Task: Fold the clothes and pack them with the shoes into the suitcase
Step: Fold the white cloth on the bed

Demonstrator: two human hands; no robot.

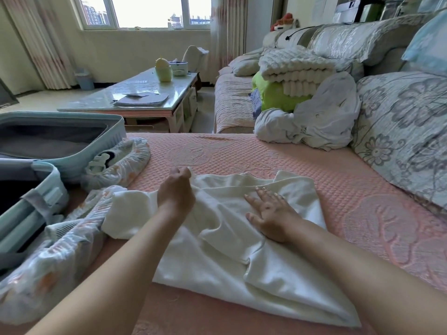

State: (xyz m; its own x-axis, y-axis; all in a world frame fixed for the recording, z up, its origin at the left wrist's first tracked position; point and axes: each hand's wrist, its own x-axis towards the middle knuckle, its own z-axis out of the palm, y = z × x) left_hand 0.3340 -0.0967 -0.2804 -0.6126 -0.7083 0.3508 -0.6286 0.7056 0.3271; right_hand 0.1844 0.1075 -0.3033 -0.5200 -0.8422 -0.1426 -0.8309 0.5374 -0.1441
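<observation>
White garment (217, 250) spread on pink sofa cover (362, 213), right hand (273, 213) flat on it with fingers straight, left hand (176, 189) with fingers curled gripping its far edge, shoe in patterned cover (116, 163) at left, touching open suitcase (106, 141), loose white clothes pile (312, 122) beyond.

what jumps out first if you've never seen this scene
The white garment spread on the pink cover, mid-frame: the left hand pinches its far edge while the right hand presses flat on it. An open pale-blue suitcase sits at the left edge.
</observation>
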